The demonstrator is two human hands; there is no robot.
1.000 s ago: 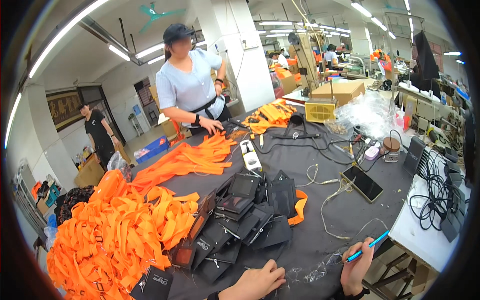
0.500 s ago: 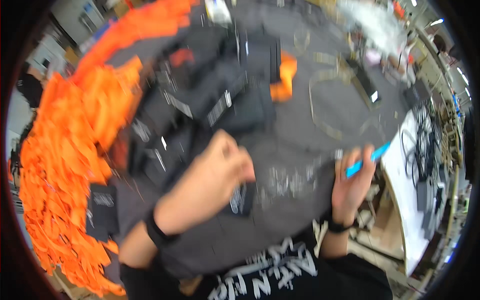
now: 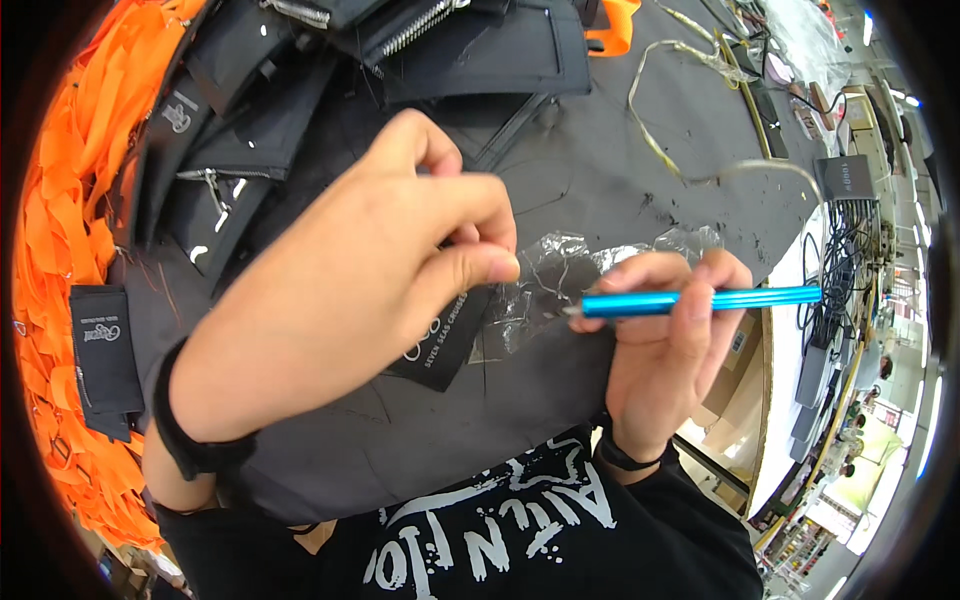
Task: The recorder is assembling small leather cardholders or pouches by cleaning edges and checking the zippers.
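A shiny blue pen-shaped tool (image 3: 650, 303) with a small pale pointed tip lies nearly level across the fingers of my right hand (image 3: 665, 345), pinned under the thumb. The tip points left, toward my left hand (image 3: 430, 215). That hand is closed, thumb pressed toward the curled index finger; whatever sits between them, if anything, is hidden. Below and partly behind it lies a black pouch (image 3: 440, 370) with pale printing. Crumpled clear plastic film (image 3: 545, 265) rests on the dark cloth between the hands.
Black zippered pouches (image 3: 250, 130) lie piled beyond my left hand, and one folded black pouch (image 3: 108, 360) is at far left. Orange straps (image 3: 65, 250) heap along the left edge. A pale cord (image 3: 650, 140) loops at the far right; a black cable bundle (image 3: 848, 235) hangs beyond.
The view has shifted, and the pouch pile now sits higher in it. The blue tool has swung from slanting to nearly level, and my hands appear closer together.
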